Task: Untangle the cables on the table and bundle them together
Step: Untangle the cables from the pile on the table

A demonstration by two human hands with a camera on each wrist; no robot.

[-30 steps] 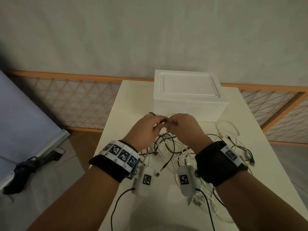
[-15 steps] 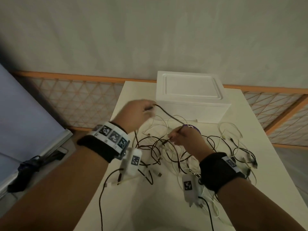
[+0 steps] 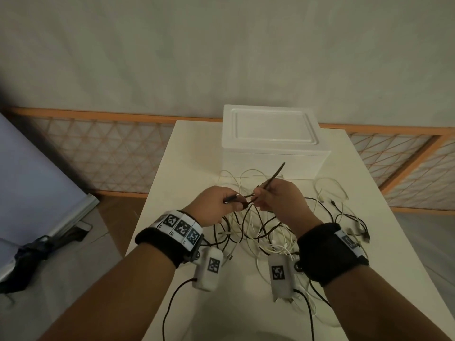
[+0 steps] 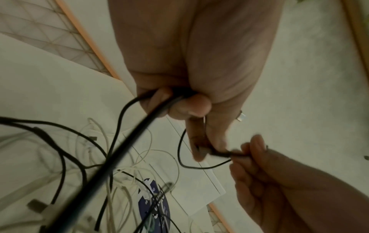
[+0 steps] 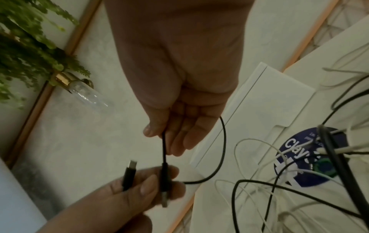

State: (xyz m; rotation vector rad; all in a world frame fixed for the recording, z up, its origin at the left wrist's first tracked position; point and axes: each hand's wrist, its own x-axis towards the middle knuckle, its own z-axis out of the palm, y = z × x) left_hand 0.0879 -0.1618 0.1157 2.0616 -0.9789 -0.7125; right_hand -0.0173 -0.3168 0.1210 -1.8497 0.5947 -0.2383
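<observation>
Both hands meet above the tangle, over the middle of the table (image 3: pixel 187 153). Left hand (image 3: pixel 214 205) is curled round a black cable (image 5: pixel 223 141): thumb and fingers pinch two black plugs side by side, one with its metal tip (image 5: pixel 132 164) pointing away from the palm, and more black cord runs out through the fist in the left wrist view. Right hand (image 3: pixel 280 200) pinches the same cable between thumb and fingertips; its other fingers lie nearly straight. Between the hands the cable sags in a short loop. A stiff dark end (image 3: pixel 278 172) sticks up from the right hand, slanting up and away toward the white box (image 3: pixel 270 134).

Below lies the tangle (image 3: pixel 258 232) of black and white cables, sprawled across the table in front of the box and reaching toward the right edge.
</observation>
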